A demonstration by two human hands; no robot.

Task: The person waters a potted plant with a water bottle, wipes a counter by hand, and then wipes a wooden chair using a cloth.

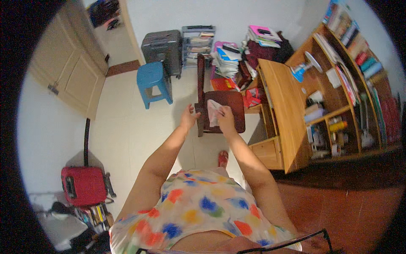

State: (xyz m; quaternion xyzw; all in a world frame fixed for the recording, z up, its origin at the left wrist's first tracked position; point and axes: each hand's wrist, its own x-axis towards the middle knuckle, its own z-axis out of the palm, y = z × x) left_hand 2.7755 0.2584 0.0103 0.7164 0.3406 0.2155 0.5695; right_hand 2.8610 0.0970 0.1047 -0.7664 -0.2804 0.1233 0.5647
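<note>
A dark brown wooden chair (pixel 236 111) stands before me, its backrest (pixel 200 76) on the left side of the seat. My right hand (pixel 226 120) grips a pale pinkish cloth (pixel 212 109) over the seat. Part of that cloth hangs loose from my fingers; whether it touches the wood, I cannot tell. Beside the outer face of the backrest is my left hand (pixel 188 118), fingers apart and slightly curled, holding nothing. Its thumb is close to the backrest, and contact is unclear.
Left of the chair stands a blue plastic stool (pixel 150 74), with a dark suitcase (pixel 161 47) behind. A wooden desk (pixel 282 104) with shelves borders the right. Piled books (pixel 226 62) lie beyond the chair. A red suitcase (pixel 84 185) is at lower left, below a door (pixel 68 63).
</note>
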